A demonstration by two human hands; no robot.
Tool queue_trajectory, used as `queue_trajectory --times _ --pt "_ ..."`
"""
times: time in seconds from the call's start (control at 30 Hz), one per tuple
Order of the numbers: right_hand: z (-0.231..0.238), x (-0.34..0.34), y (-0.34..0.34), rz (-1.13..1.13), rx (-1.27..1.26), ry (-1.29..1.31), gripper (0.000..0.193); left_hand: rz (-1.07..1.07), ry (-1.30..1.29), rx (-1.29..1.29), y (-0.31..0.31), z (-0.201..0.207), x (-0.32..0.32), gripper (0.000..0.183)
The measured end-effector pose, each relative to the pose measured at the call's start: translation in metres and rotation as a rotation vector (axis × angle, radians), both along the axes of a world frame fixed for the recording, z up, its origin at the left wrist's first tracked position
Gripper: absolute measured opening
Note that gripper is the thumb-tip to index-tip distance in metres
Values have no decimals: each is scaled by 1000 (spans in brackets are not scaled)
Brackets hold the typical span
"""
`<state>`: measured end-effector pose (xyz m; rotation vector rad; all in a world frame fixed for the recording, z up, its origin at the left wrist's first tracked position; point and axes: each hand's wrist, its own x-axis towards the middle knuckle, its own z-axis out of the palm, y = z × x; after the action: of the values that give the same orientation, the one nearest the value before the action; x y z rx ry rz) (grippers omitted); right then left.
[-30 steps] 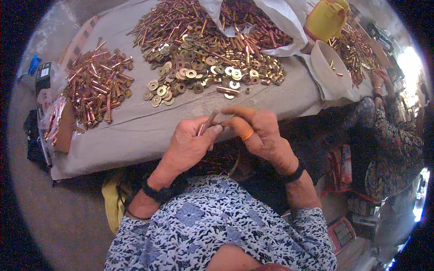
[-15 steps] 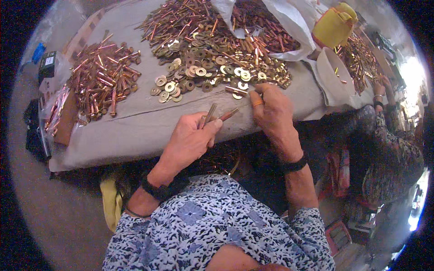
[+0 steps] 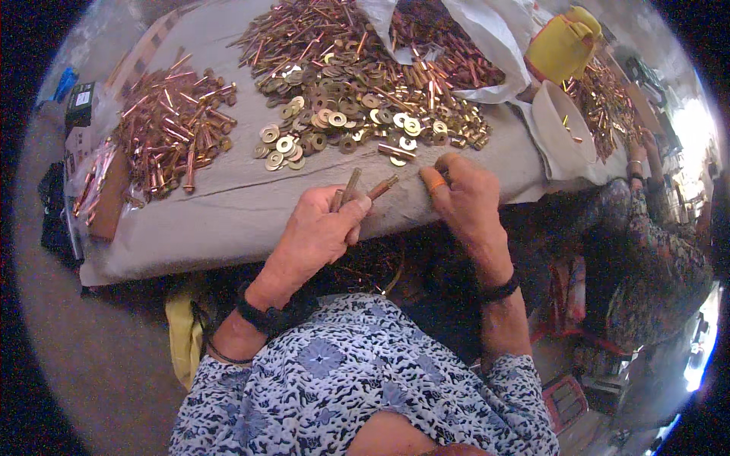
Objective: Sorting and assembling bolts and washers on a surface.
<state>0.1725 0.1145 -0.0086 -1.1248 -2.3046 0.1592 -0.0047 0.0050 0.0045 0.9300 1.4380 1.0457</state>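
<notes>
My left hand [image 3: 323, 228] is closed around several bolts [image 3: 351, 183], their threaded ends sticking out past the fingers. One of them, pointing right, has a copper-coloured sleeve [image 3: 378, 190] around it. My right hand [image 3: 465, 194], with an orange band on a finger, hovers over the table's front part. Its fingers are curled together; what they hold, if anything, is hidden. Just beyond it lies a short brass-coloured tube [image 3: 396, 151] beside loose flat washers [image 3: 398, 161]. A heap of washers [image 3: 327, 118] spreads behind, with small brass-coloured pieces [image 3: 473, 129] on its right.
A pile of assembled bolts [image 3: 179, 129] lies on the cloth-covered table [image 3: 251, 220] at left, by a cardboard box [image 3: 109, 194]. White sacking [image 3: 494, 45] surrounds more bolts at the back. A yellow container [image 3: 563, 45] and a white tub [image 3: 563, 121] stand right, near another person's arm [image 3: 637, 163].
My right hand has drawn back slightly toward me and to the right, away from the tube and washers. My left hand keeps its bolts and has barely shifted.
</notes>
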Motion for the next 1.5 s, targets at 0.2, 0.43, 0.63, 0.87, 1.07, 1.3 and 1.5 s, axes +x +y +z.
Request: queue_trajectory --times 0.2,0.43,0.63,0.87,1.07,1.3,1.5 --pt "-2 -4 -10 259 -218 414 12 -35 0 -37 1 6 1 26" --pt "0 -11 -18 485 -305 511 20 -62 116 -63 1 12 3 27" --pt "5 -10 -28 371 -680 643 16 -67 371 92 1 2 0 26" --pt "4 -8 -24 396 -353 460 15 -94 388 122 -1 8 -2 25" --pt "5 -8 -25 430 -556 507 12 -103 367 139 -3 4 -5 24" --pt "5 -7 -23 476 -514 498 15 -142 219 8 -3 14 -5 25" --pt "8 -4 -25 375 -417 401 18 -112 423 185 -3 5 -2 23"
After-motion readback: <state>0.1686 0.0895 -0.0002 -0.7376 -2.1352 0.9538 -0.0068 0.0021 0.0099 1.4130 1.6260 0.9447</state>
